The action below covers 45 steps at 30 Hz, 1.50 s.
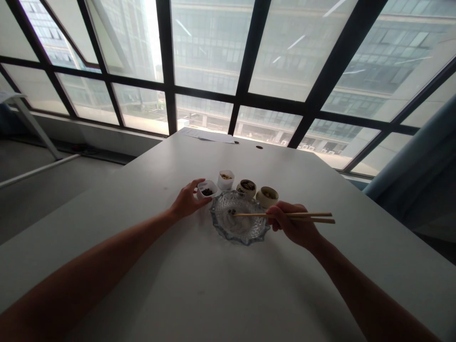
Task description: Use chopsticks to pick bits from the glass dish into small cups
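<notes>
Between the thumb and fingers of my left hand (190, 197) is a small white cup (213, 186) with dark bits (206, 192) inside. My right hand (290, 222) grips a pair of wooden chopsticks (302, 216), which point left over a clear glass dish (245, 232) with a scalloped rim. Their tips are at a few small dark pieces (232, 211) in the dish; whether they pinch one I cannot tell. Behind the dish stand another white cup (225, 183) with yellowish bits, a cream bowl (247, 189) with dark pieces, and a second cream bowl (268, 195) beside my right hand.
Everything stands on a white table (199, 289). Sheets of paper (213, 137) lie at its far edge, near two dark round spots (260, 147). Tall black-framed windows (210, 47) rise behind. A blue-grey curtain (416, 166) hangs at the right.
</notes>
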{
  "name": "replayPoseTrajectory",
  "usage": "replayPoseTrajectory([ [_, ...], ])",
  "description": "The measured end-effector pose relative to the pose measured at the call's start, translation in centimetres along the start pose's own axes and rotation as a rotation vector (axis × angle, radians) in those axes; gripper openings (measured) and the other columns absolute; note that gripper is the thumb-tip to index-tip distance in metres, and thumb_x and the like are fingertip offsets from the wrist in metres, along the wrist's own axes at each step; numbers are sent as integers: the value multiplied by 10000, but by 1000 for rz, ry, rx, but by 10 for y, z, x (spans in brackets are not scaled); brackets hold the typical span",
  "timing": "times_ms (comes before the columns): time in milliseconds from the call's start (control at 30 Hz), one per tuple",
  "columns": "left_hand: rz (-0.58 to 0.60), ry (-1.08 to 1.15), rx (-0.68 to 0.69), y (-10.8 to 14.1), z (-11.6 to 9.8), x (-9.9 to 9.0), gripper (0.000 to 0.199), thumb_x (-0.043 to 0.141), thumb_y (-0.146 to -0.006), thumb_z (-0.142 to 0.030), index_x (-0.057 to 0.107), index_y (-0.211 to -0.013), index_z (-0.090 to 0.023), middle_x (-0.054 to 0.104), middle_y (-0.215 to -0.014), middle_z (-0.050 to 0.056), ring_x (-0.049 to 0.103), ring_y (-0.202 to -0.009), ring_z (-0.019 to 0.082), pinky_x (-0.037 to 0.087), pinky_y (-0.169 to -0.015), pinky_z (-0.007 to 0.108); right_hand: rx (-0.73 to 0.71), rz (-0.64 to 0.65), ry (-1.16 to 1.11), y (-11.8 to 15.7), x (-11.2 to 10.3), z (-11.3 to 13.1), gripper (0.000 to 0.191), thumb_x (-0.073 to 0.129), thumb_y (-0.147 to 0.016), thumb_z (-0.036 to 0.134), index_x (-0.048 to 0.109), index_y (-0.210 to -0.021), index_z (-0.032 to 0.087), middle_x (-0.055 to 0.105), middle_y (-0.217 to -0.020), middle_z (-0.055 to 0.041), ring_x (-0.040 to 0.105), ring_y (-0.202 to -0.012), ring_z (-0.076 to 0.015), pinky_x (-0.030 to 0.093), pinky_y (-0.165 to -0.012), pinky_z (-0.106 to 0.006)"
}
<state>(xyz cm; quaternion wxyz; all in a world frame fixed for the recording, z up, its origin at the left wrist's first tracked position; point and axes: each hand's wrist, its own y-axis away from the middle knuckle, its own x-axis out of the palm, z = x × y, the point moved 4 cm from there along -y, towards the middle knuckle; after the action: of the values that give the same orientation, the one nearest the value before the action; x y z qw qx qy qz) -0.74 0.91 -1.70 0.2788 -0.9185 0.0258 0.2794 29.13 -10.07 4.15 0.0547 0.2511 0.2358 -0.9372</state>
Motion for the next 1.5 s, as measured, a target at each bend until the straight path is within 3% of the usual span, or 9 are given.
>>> replayPoseTrajectory([
  [267, 25, 14, -30, -1, 2, 1, 713, 756, -708, -501, 567, -1302, -155, 696, -1203, 131, 696, -944, 244, 581, -883, 428, 21, -52, -11, 2, 7, 0, 446, 574, -948, 522, 666, -693, 168, 660, -575, -39, 585, -453, -121, 482, -427, -223],
  [567, 32, 18, -44, -2, 0, -1, 723, 749, -702, -523, 563, -1302, -163, 704, -1177, 109, 676, -1014, 246, 575, -903, 417, 81, -177, -137, 0, 12, -1, 509, 612, -871, 646, 663, -706, 168, 634, -513, -20, 554, -376, -113, 445, -351, -211],
  [733, 32, 24, -61, -1, 0, -2, 745, 750, -700, -538, 565, -1307, -149, 704, -1161, 120, 676, -1025, 258, 576, -904, 423, 271, -443, -414, 7, 10, -31, 601, 656, -739, 769, 614, -669, 174, 615, -461, -25, 512, -309, -122, 378, -275, -212],
  [900, 49, 32, -68, 0, 0, -3, 764, 742, -700, -574, 561, -1314, -158, 713, -1134, 109, 689, -971, 249, 578, -902, 428, 423, -581, -628, 19, 11, -71, 600, 714, -671, 769, 583, -671, 184, 609, -459, -19, 504, -325, -117, 380, -283, -209],
  [1100, 62, 35, -103, 0, 2, -2, 801, 736, -691, -605, 557, -1321, -144, 712, -1106, 118, 697, -926, 244, 579, -889, 423, 515, -585, -720, 23, 10, -88, 621, 755, -606, 773, 561, -693, 190, 590, -463, -1, 491, -334, -103, 368, -283, -197],
  [1233, 75, 10, -137, 1, 6, -2, 819, 721, -705, -619, 542, -1348, -145, 706, -1078, 126, 696, -801, 213, 593, -790, 385, 540, -595, -748, 24, 10, -90, 601, 766, -610, 754, 567, -694, 194, 593, -473, -3, 488, -339, -107, 361, -272, -204],
  [1500, 55, 5, -123, 0, 8, -2, 821, 732, -693, -607, 550, -1346, -145, 683, -1047, 113, 675, -741, 182, 590, -712, 337, 443, -545, -682, 20, 8, -93, 600, 678, -698, 785, 547, -716, 200, 579, -462, 2, 505, -332, -119, 363, -267, -214],
])
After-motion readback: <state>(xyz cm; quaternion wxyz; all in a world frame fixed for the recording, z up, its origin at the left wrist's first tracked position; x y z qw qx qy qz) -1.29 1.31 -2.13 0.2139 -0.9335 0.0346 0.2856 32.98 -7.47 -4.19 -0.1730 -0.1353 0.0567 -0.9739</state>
